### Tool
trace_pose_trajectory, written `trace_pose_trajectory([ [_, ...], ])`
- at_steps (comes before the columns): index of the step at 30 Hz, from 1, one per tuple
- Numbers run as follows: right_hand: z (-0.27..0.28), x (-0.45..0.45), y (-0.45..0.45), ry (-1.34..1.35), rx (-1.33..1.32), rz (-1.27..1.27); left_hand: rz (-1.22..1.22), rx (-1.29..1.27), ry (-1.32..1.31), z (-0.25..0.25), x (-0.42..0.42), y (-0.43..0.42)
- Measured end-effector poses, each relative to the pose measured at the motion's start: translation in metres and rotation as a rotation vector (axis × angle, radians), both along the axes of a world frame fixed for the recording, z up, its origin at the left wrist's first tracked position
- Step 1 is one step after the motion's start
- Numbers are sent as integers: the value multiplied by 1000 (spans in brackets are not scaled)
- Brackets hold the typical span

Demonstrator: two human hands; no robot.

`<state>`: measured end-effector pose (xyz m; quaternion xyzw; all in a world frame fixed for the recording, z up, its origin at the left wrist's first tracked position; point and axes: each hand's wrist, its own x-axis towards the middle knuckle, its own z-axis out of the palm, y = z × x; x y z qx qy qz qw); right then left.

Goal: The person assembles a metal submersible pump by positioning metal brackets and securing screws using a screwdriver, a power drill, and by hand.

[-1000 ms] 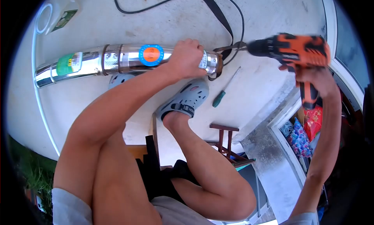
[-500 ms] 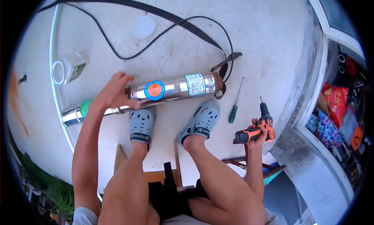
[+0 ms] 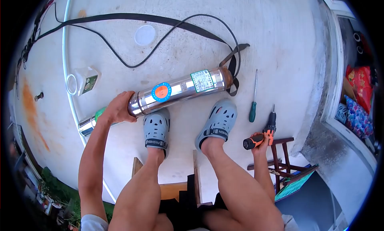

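A long stainless-steel submersible pump (image 3: 183, 87) lies on the concrete floor, with a round blue-orange sticker and a white-green label. My left hand (image 3: 120, 106) is wrapped round its narrower middle section, left of the sticker, hiding part of the metal there. The pump's far left end (image 3: 87, 125) shows beyond my wrist. In my right hand (image 3: 261, 142) is an orange-and-black cordless drill (image 3: 270, 129), its bit pointing away from me. A green-handled screwdriver (image 3: 253, 110) lies on the floor between the drill and the pump's right end.
A black cable (image 3: 116, 49) and a flat black strap (image 3: 140, 17) trail from the pump's right end. A clear plastic jar (image 3: 87, 81) and its round lid (image 3: 145, 35) lie beyond. A white pipe (image 3: 65, 43) runs along the left. A wooden stool (image 3: 286, 163) is at right.
My left hand has gone from spread fingers over the pump to a grip round it. The pump's left part sits slightly lower in view. The drill stays in my right hand; the view has shifted.
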<state>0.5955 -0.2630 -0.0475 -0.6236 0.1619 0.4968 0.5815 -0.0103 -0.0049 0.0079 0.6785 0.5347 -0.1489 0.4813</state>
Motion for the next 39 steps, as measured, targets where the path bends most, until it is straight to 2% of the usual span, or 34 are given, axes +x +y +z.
trace_pose_trajectory([
  [3,-4,8,-4,-61,-150,74,12,88,11,2,4,-8],
  [9,-2,7,-11,-202,-223,130,32,300,139,6,19,-44],
  [11,-6,4,-12,-310,-209,82,83,591,135,0,23,-64],
  [13,-4,2,-13,-311,-222,112,123,623,142,-2,29,-75],
  [15,-1,-1,-7,-309,-228,153,146,774,118,-5,31,-83],
  [21,-3,3,-9,-281,-427,273,178,840,168,-10,36,-93],
  [23,6,-2,2,-364,-669,402,250,844,165,-15,40,-97],
  [24,-29,32,-25,-321,-657,441,263,832,163,-13,41,-99],
  [28,-10,17,-6,-348,-754,506,258,839,148,-10,38,-97],
  [30,5,11,2,-494,-928,626,249,821,152,-8,33,-92],
  [31,11,13,6,-498,-926,643,223,802,142,-6,31,-89],
  [33,23,19,7,-768,-929,788,200,793,164,0,29,-85],
  [34,15,26,0,-1019,-943,678,190,770,158,2,29,-83],
  [35,17,25,7,-1025,-935,681,179,757,152,1,28,-79],
  [37,25,28,22,-1254,-594,734,173,780,150,-1,23,-77],
  [38,27,25,37,-1266,-579,728,169,748,136,-2,20,-74],
  [39,30,15,62,-1294,-436,796,164,720,119,-3,19,-67],
])
